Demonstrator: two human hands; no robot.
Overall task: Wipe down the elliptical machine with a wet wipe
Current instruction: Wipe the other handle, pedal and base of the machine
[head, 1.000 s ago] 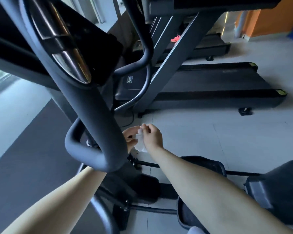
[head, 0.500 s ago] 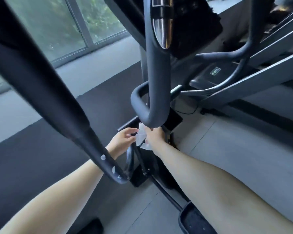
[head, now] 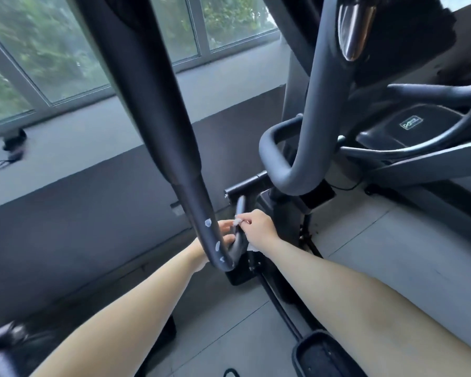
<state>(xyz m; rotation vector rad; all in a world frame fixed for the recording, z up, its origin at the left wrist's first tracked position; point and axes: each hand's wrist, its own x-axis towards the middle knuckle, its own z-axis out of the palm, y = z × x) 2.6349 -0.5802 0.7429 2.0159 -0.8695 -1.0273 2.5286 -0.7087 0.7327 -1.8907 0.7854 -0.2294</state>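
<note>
The elliptical machine fills the view: its left moving handlebar [head: 174, 148] runs down the middle and curls up at its lower end, and its right handlebar [head: 307, 148] stands further right. A white wet wipe [head: 238, 221] shows as a small bunch between my fingers, with another bit [head: 252, 247] hanging below my wrist. My right hand [head: 259, 227] pinches the wipe beside the upturned handle end [head: 239, 232]. My left hand [head: 225, 232] is partly hidden behind the left handlebar; its fingers reach towards the wipe and the handle end.
A black foot pedal [head: 324, 355] lies at the lower right, with a rail running to the machine's base [head: 280, 213]. A treadmill [head: 411, 131] stands to the right. Windows [head: 52, 50] line the far wall. A dark floor mat [head: 65, 227] covers the left.
The view has swung left, so the left handlebar now crosses the middle. Both hands stay together on the wipe, now beside that bar's upturned lower end.
</note>
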